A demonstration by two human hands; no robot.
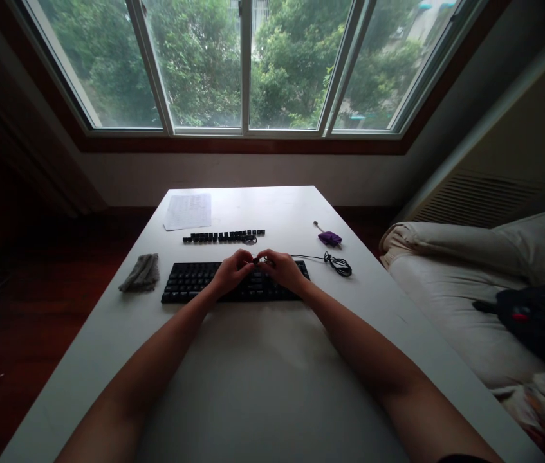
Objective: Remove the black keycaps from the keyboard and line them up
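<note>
A black keyboard (188,283) lies on the white table, partly covered by my hands and wrists. Above its rear edge, my left hand (232,270) is closed, thumb and fingers pinching a small black keycap (255,260). My right hand (279,267) meets it from the other side, its fingertips closed on the same small piece; fine detail there is too small to make out. Behind the keyboard stand loose black keycaps (219,237) in uneven rows, with a thin ring-shaped tool (250,241) at their near right side.
The keyboard's cable (338,264) lies coiled to the right. Beyond it is a purple object (330,238) with a thin stick (318,226). A grey cloth (139,273) lies left, and a paper sheet (188,211) at the back left of the table (262,373). A sofa (441,276) stands right.
</note>
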